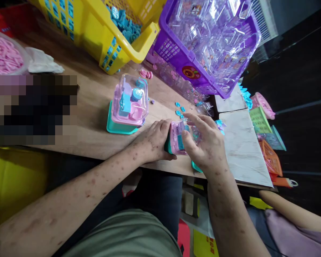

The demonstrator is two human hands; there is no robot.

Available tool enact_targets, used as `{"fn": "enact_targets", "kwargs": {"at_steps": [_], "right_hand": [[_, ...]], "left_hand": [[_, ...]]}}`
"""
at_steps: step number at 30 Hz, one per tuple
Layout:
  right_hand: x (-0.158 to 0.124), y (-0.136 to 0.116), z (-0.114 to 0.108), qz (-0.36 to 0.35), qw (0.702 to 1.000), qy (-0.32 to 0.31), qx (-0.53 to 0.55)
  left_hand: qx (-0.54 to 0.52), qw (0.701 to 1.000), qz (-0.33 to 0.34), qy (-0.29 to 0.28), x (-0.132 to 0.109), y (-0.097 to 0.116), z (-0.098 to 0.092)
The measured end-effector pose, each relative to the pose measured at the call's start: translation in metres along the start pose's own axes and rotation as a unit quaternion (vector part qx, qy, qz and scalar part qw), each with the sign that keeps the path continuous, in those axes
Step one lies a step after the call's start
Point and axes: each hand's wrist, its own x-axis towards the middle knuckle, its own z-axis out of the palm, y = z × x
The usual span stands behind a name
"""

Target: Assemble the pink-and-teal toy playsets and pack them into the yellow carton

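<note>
My left hand (155, 141) is wrapped around the near side of a small toy box with a teal base, a pink tray (173, 137) and a clear lid. Over the box's other end hovers or rests my right hand (208, 142), thumb and fingers apart; whether it touches the clear lid I cannot tell. Blue pieces show inside the tray. Left of my hands stands a similar toy box (130, 107), upright, with a clear cover over pink, lilac and blue parts. Part of another teal piece (196, 166) shows beneath my right wrist.
Behind stand a yellow basket (96, 34) of blue parts and a purple basket (176, 46) full of clear covers. Small blue discs (178, 112) and pink pieces (146, 74) lie loose. White cardboard (243, 146) is at right. A person's arm (294, 210) shows lower right.
</note>
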Motion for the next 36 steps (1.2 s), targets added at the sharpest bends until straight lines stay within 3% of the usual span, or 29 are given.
{"fn": "enact_targets", "kwargs": {"at_steps": [17,20,23,26,28,31,34,36], "right_hand": [[-0.007,-0.003,-0.003,-0.005,1.000,-0.002,-0.023],[-0.005,-0.005,-0.003,0.002,1.000,-0.007,-0.020],[-0.005,-0.005,-0.003,0.010,1.000,-0.006,-0.013],[-0.006,-0.007,-0.004,0.015,1.000,-0.010,-0.009],[-0.006,-0.008,-0.005,0.017,1.000,-0.013,-0.008],[-0.005,-0.010,-0.007,0.026,0.999,-0.019,-0.004],[-0.004,-0.013,-0.009,0.037,0.998,-0.048,-0.001],[-0.004,-0.014,-0.008,0.046,0.995,-0.084,-0.006]], "left_hand": [[0.026,1.000,-0.009,0.000,-0.002,0.003,0.004],[0.014,1.000,-0.009,-0.001,-0.002,0.002,-0.003],[-0.043,0.998,-0.014,-0.042,-0.001,0.002,-0.019],[-0.184,0.978,-0.066,-0.071,-0.002,0.007,-0.024],[-0.255,0.960,-0.111,-0.005,-0.004,0.013,-0.013],[-0.236,0.956,-0.119,0.125,-0.009,0.024,0.017],[-0.185,0.964,-0.092,0.165,-0.013,0.031,0.039],[-0.167,0.968,-0.089,0.165,-0.014,0.031,0.041]]}}
